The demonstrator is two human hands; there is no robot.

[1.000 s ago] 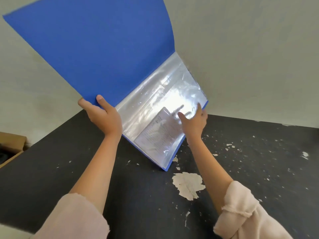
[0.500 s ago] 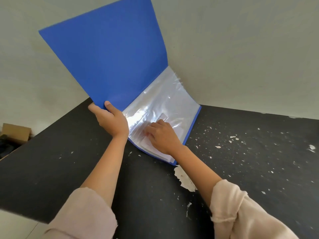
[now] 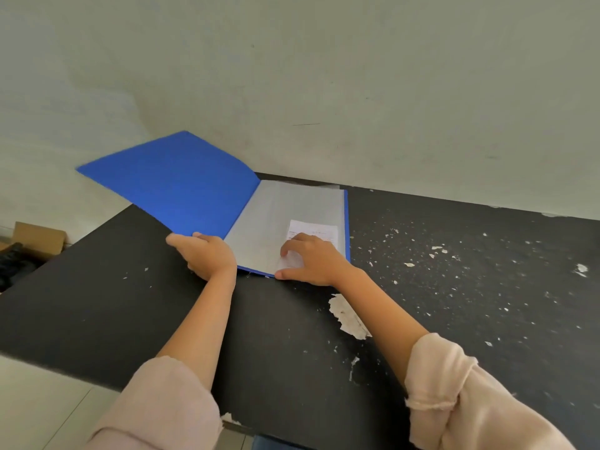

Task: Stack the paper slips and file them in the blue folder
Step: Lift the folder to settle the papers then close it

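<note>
1. On my feed, a black table with chipped, flaking paint showing white patches stands against a plain pale wall; an open brown cardboard box sits on the floor at far left, its dark contents too dim for me to identify.
2. The thin blue plastic folder lies open at the table's far edge, its front cover raised at a low angle, its clear sleeve pages flat.
3. The white printed paper slips sit in the lower right of the top sleeve; their print is too small to read, and the hand hides their near end, so I cannot count them.
4. The left hand grips the cover's near edge, fingers curled under it and out of my sight, thumb on top.
5. The right hand rests palm-down on the sleeve over the slips, fingers bent and loosely spread, thumb stretched along the folder's near edge.
6. Pale pink sleeves are pushed up both forearms.
</note>
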